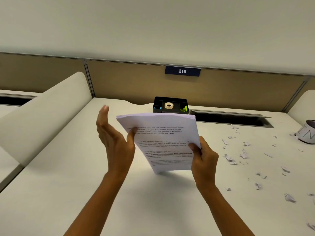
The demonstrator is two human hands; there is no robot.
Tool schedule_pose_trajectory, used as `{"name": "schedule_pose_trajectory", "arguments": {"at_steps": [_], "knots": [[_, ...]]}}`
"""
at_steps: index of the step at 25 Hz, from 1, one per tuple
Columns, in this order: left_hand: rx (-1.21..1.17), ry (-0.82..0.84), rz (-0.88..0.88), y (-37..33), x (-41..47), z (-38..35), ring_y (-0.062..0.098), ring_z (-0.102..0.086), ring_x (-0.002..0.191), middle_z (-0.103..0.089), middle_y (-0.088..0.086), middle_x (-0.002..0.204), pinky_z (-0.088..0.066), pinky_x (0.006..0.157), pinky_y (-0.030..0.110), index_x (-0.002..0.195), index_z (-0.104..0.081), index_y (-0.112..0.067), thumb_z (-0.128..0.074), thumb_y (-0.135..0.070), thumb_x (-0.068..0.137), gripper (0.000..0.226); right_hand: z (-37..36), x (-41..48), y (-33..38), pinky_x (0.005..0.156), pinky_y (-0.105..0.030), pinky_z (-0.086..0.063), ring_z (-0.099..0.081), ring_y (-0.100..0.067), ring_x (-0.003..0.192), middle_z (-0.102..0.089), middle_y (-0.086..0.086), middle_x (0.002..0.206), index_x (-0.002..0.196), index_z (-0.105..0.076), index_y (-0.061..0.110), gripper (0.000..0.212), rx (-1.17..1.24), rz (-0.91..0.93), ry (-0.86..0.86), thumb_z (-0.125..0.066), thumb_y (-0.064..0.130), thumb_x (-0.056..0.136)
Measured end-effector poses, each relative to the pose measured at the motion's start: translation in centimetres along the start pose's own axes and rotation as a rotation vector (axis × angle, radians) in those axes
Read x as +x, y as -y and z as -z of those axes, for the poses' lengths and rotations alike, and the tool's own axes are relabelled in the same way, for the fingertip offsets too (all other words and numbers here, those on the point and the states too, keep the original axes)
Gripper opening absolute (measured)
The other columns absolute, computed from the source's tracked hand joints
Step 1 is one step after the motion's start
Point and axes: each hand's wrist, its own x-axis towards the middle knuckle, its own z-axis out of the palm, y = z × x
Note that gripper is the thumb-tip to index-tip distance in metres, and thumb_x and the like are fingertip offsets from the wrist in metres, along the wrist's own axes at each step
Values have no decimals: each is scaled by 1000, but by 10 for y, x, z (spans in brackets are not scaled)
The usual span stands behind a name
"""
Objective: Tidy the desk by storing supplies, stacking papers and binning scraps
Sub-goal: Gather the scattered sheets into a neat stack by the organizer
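The right hand [203,156] holds the sheaf of white printed papers [163,142] in a closed grip above the pale bench [76,184]; the left hand [114,140] is open, thumb on the sheaf — squaring it. Next, likely, laying it flat. Torn white paper scraps [242,154] lie at three o'clock, the black plastic organiser [171,105] at twelve, under beige partitions.

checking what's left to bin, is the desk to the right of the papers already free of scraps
No, torn paper scraps lie scattered across the desk to the right of the stack of papers, near the tipped-over cup.
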Motion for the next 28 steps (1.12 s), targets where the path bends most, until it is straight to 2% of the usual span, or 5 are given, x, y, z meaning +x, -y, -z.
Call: {"name": "schedule_pose_trajectory", "arguments": {"at_steps": [6, 10, 15, 21, 28], "knots": [[64, 325, -471, -16, 31, 22, 14, -55, 110, -61, -3, 119, -45, 90, 22, 115, -56, -15, -55, -23, 88, 28, 16, 25, 15, 63, -9, -50, -60, -8, 74, -70, -8, 83, 101, -65, 6, 56, -238, 416, 120, -34, 52, 95], [7, 279, -264, -19, 16, 19, 1, -58, 62, -64, -4, 77, -41, 56, 3, 87, -66, -8, -52, -13, 88, 16, 24, 41, 8, 70, -8, -47, -65, -12, 75, -71, -7, 90, 105, -62, 9, 47, -253, 501, 257, -39, 48, 95], [39, 115, 13, 0, 18, 30, 3, -53, 57, -63, 0, 75, -38, 54, 0, 84, -67, -5, -57, -2, 88, 11, 52, 44, -24, 88, -30, -44, -53, -9, 106, -59, -2, 126, 121, -53, 18, 49, -266, 87, 116, -55, 48, 82], [28, 76, 219, 17, 9, 31, 10, -56, 60, -65, 4, 78, -39, 54, 11, 90, -68, -5, -59, -12, 90, 11, 53, 4, -43, 97, -35, -49, -58, -20, 114, -61, -3, 123, 120, -52, 20, 78, 704, -462, 248, -53, 77, 68], [-38, 121, 325, 38, -8, 23, 18, -58, 64, -65, 3, 76, -40, 54, 16, 87, -64, -8, -56, -17, 92, 13, 31, -10, -45, 70, -28, -58, -65, -22, 86, -70, 6, 91, 100, -59, 22, 27, 387, -477, 166, -57, 45, 85]]}}
